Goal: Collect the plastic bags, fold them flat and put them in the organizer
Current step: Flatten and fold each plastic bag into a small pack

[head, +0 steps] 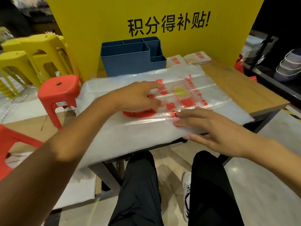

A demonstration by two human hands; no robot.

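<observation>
A tall yellow sign board [154,17] with black characters stands behind the wooden bench [241,92], the biggest surface in sight. Spread over most of the bench lies the plastic bag [130,137], a large, thin, translucent sheet with red printing, glossy and softly creased in long ridges; its near edge hangs over the bench front, above the person's knees. This looks like the flattening step: the bag is laid out and being smoothed, with no fold yet made in it as far as I can judge.

At the back of the bench, touching the sign, sits the organizer [130,62], a blue hard-plastic box with rounded corners and several open compartments, nothing visible inside. Just to its right lie folded bags [190,58], small flat squares with red print, not yet stowed.

The left hand [138,97] rests on the middle of the bag, fingers loosely bent and pressing down on the film; whether they pinch a crease I cannot tell. The right hand [215,129] lies flat with its grip spread, fingers straight on the sheet, thumb at the near edge.

The next move likely calls for holding one side while carrying an edge across, since film this slick slides and traps air.
</observation>
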